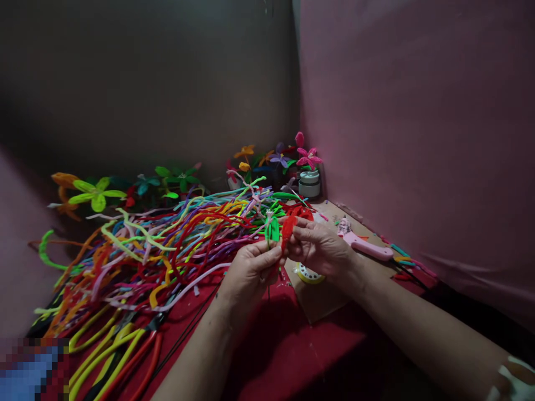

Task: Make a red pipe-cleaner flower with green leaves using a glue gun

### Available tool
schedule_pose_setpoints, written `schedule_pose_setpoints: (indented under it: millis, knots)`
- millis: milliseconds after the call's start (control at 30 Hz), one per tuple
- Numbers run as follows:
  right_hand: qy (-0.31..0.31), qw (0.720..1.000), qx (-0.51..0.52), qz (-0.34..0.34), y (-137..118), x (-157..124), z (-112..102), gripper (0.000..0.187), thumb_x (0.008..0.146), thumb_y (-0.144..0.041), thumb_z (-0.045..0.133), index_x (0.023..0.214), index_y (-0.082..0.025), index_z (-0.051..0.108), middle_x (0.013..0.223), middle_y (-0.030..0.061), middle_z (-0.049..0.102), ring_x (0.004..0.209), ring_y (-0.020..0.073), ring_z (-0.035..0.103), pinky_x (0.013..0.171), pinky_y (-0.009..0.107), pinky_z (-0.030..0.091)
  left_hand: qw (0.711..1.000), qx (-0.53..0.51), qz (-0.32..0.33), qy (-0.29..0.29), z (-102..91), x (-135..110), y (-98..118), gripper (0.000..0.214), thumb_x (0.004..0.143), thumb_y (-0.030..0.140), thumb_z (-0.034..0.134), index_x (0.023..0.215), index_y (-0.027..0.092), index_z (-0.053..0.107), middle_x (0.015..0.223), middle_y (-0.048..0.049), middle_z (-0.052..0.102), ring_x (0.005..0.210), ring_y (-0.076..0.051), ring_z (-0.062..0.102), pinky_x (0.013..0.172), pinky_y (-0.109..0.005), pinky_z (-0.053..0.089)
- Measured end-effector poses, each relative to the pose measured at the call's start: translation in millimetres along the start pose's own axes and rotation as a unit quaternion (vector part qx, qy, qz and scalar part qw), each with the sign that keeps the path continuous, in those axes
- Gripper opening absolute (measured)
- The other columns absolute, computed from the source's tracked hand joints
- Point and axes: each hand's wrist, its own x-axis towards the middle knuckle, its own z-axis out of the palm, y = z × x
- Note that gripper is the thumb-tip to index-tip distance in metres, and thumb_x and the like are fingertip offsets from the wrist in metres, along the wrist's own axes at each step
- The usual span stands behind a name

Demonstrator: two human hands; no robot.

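Observation:
Pinched between the thumb and fingers of my left hand [251, 267] is a thin flower stem, topped by a small cluster of pale stamens [270, 214]. My right hand [321, 245] has its fingers closed on a fuzzy red pipe-cleaner petal [288, 228], held upright against the stem. Both hands meet over the table, fingertips nearly touching. Where the petal joins the stem is hidden by the fingers. Just behind lie bright green pipe cleaners [273, 228] and more red ones [305, 213].
A large heap of coloured pipe cleaners [196, 228] spreads to the left. Pliers with yellow handles [121, 356] lie at front left. A pink-handled tool [371, 249] and a yellow-rimmed disc [308, 274] rest on a cardboard sheet [324, 306]. Finished flowers [97, 194] stand behind.

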Motion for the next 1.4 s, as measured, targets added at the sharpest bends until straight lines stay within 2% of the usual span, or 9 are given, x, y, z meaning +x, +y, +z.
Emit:
schedule_pose_setpoints:
  millis: [100, 200, 300, 400, 600, 667, 800, 1033, 1400]
  knots:
    - [-0.002, 1.0, -0.001, -0.017, 0.8, 0.9, -1.2, 0.015, 0.065, -0.018, 0.073, 0.075, -0.015, 0.061, 0.058, -0.0031, 0.06, 0.049, 0.0052, 0.051, 0.051, 0.017, 0.039, 1.0, 0.007, -0.004, -0.001, 1.7, -0.8, 0.7, 0.016, 0.069, 0.025, 0.069, 0.075, 0.011, 0.064, 0.056, 0.0023, 0.052, 0.038, 0.001, 0.028, 0.04, -0.015, 0.018]
    - [-0.001, 1.0, 0.004, -0.016, -1.5, 0.0, -1.0, 0.012, 0.066, -0.018, 0.071, 0.07, -0.015, 0.061, 0.056, -0.0029, 0.059, 0.049, 0.0055, 0.05, 0.05, 0.017, 0.038, 1.0, 0.022, 0.002, 0.01, 4.4, -0.8, 0.3, 0.02, 0.07, 0.03, 0.068, 0.076, 0.012, 0.063, 0.058, 0.0015, 0.053, 0.039, 0.0, 0.028, 0.04, -0.016, 0.018]
    - [0.015, 1.0, 0.015, -0.022, -6.2, -1.3, -0.9, 0.013, 0.064, -0.02, 0.073, 0.065, -0.015, 0.06, 0.054, -0.0035, 0.058, 0.047, 0.0048, 0.046, 0.047, 0.017, 0.037, 0.998, 0.03, 0.05, 0.032, 6.1, 0.0, -0.8, 0.027, 0.076, 0.041, 0.061, 0.085, 0.015, 0.063, 0.064, 0.0003, 0.056, 0.039, 0.0, 0.027, 0.039, -0.017, 0.018]
    - [0.031, 0.999, 0.004, -0.043, -10.0, -1.7, -0.4, 0.014, 0.064, -0.023, 0.073, 0.065, -0.016, 0.061, 0.054, -0.0041, 0.057, 0.047, 0.0048, 0.046, 0.047, 0.018, 0.037, 0.992, 0.055, 0.097, 0.055, 5.6, 0.4, -1.5, 0.028, 0.078, 0.041, 0.058, 0.093, 0.018, 0.063, 0.066, 0.0009, 0.057, 0.039, -0.001, 0.027, 0.038, -0.017, 0.018]
    - [0.024, 0.993, -0.059, -0.1, -9.9, -0.3, 4.3, 0.013, 0.068, -0.024, 0.07, 0.067, -0.016, 0.061, 0.056, -0.0032, 0.057, 0.047, 0.0053, 0.046, 0.046, 0.017, 0.036, 0.971, 0.161, 0.142, 0.101, 7.2, -2.0, -0.4, 0.02, 0.075, 0.033, 0.062, 0.079, 0.014, 0.068, 0.06, 0.0002, 0.056, 0.049, -0.007, 0.044, 0.047, -0.019, 0.033]
    - [0.024, 0.991, -0.069, -0.11, -9.0, -0.5, 5.7, 0.013, 0.068, -0.024, 0.071, 0.068, -0.016, 0.06, 0.055, -0.0034, 0.057, 0.047, 0.0052, 0.046, 0.046, 0.017, 0.035, 0.967, 0.174, 0.142, 0.122, 9.3, -2.9, 0.0, 0.02, 0.073, 0.033, 0.064, 0.076, 0.014, 0.069, 0.056, 0.0005, 0.054, 0.049, -0.007, 0.043, 0.047, -0.019, 0.032]
    - [0.037, 0.99, -0.083, -0.108, -7.2, -1.9, 6.1, 0.016, 0.067, -0.025, 0.072, 0.069, -0.015, 0.06, 0.056, -0.003, 0.058, 0.046, 0.0044, 0.046, 0.045, 0.017, 0.034, 0.967, 0.171, 0.133, 0.134, 11.7, -3.8, 0.0, 0.024, 0.073, 0.037, 0.064, 0.085, 0.016, 0.07, 0.061, 0.0006, 0.056, 0.045, -0.005, 0.034, 0.043, -0.019, 0.026]
    - [0.062, 0.99, -0.081, -0.093, -4.3, -1.9, 2.7, 0.015, 0.066, -0.024, 0.074, 0.072, -0.017, 0.061, 0.059, -0.0029, 0.061, 0.049, 0.0049, 0.05, 0.045, 0.016, 0.033, 0.965, 0.184, 0.13, 0.138, 12.8, -3.2, -1.2, 0.026, 0.073, 0.034, 0.064, 0.093, 0.017, 0.067, 0.06, 0.0025, 0.054, 0.045, -0.005, 0.036, 0.043, -0.018, 0.027]
    - [0.074, 0.992, -0.062, -0.078, -3.2, -2.5, 2.8, 0.017, 0.063, -0.022, 0.075, 0.069, -0.016, 0.06, 0.058, -0.0028, 0.061, 0.05, 0.0045, 0.052, 0.045, 0.014, 0.035, 0.965, 0.173, 0.134, 0.144, 16.4, -5.2, -0.9, 0.011, 0.073, 0.026, 0.064, 0.078, 0.017, 0.061, 0.06, 0.0036, 0.055, 0.042, -0.003, 0.036, 0.04, -0.016, 0.027]
